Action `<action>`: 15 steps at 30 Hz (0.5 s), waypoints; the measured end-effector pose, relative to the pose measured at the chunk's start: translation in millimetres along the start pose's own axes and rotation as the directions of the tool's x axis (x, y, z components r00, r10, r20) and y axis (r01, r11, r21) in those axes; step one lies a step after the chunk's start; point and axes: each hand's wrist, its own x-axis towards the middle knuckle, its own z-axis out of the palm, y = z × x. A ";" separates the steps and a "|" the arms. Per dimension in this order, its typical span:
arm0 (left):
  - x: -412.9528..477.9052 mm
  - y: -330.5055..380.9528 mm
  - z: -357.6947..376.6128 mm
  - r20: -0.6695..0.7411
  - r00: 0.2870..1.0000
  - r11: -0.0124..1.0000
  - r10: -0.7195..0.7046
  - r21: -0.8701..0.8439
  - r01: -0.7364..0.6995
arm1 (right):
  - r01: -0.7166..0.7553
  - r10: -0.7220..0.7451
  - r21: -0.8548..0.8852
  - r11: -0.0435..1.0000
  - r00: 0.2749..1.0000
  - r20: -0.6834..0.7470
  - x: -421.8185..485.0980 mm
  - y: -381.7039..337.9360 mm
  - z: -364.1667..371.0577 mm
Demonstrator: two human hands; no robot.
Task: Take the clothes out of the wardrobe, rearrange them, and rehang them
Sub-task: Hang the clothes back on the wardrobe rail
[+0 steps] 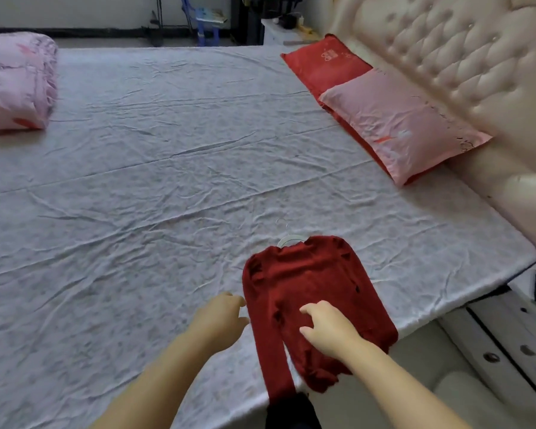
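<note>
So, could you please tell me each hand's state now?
Left hand: open, beside the dark red knitted sweater.
Right hand: on the sweater; grip cannot be told.

A home bedroom: bed (pixel 167 150), pillows (pixel 396 125), tufted headboard (pixel 446 57).

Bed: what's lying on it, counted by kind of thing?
pillows: 2 (red pillow, pink pillow)
folded quilt: 1
sweater: 1
hanger: 1
total: 5

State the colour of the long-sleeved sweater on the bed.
The knitted long-sleeved sweater is dark red, best seen in the head view.
</note>
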 end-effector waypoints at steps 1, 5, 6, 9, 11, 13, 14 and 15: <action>17.4 5.7 -0.9 -0.006 0.999 0.999 -0.040 -0.027 0.040 | 0.024 -0.023 -0.021 0.999 0.999 0.027 25.9 8.8 -9.4; 84.8 36.1 0.0 -0.009 0.986 0.980 -0.165 -0.116 0.162 | 0.090 -0.079 -0.084 0.992 0.988 0.132 125.8 44.0 -49.7; 100.9 43.5 1.2 -0.007 0.983 0.975 -0.181 -0.135 0.179 | 0.100 -0.085 -0.097 0.990 0.985 0.148 149.2 51.2 -58.0; 150.0 58.5 6.7 -0.029 0.975 0.961 -0.220 -0.179 0.212 | 0.121 -0.100 -0.121 0.985 0.981 0.167 223.7 68.4 -75.5; 177.4 62.4 13.8 -0.051 0.967 0.949 -0.248 -0.212 0.232 | 0.137 -0.112 -0.133 0.982 0.978 0.179 272.1 75.3 -78.5; 198.5 61.9 22.9 -0.044 0.961 0.937 -0.274 -0.236 0.257 | 0.147 -0.117 -0.143 0.979 0.973 0.199 314.5 79.2 -73.8; 208.1 60.2 27.7 -0.033 0.959 0.935 -0.282 -0.235 0.267 | 0.153 -0.122 -0.144 0.978 0.971 0.208 333.5 80.5 -69.4; 216.7 57.6 32.6 -0.018 0.957 0.932 -0.289 -0.232 0.277 | 0.158 -0.125 -0.144 0.977 0.968 0.218 350.8 81.9 -63.9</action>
